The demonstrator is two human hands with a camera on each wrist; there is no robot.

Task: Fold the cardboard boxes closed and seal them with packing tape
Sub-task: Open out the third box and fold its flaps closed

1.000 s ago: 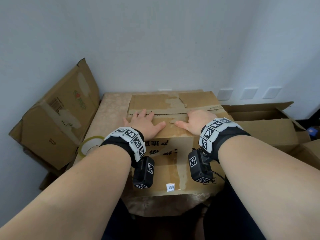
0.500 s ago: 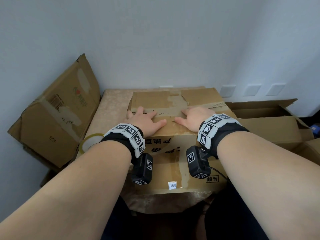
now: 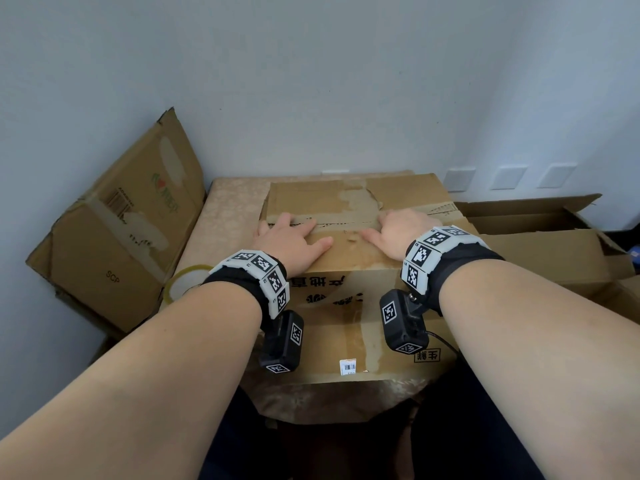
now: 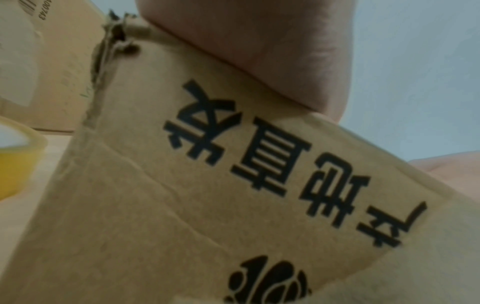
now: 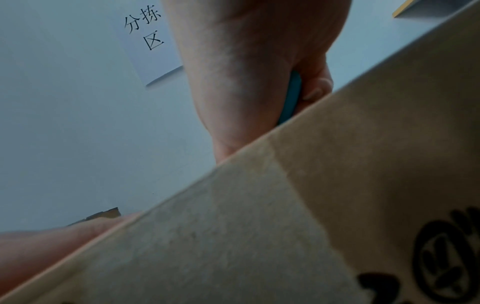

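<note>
The worn brown cardboard box (image 3: 349, 299) sits at the bench's near edge, its flaps folded down. Both grips lie flat and released: left hand (image 3: 289, 237), right hand (image 3: 400, 232). Likely light, stiff, creasing easily; press beside the seam. The yellowish tape roll (image 3: 183, 284) waits left.

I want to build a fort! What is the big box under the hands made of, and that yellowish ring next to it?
The box looks like brown corrugated cardboard, matte and worn: frayed, torn edges and peeled patches where old tape came off. The tape roll looks like glossy, see-through yellowish plastic packing tape; its core cannot be made out.
</note>
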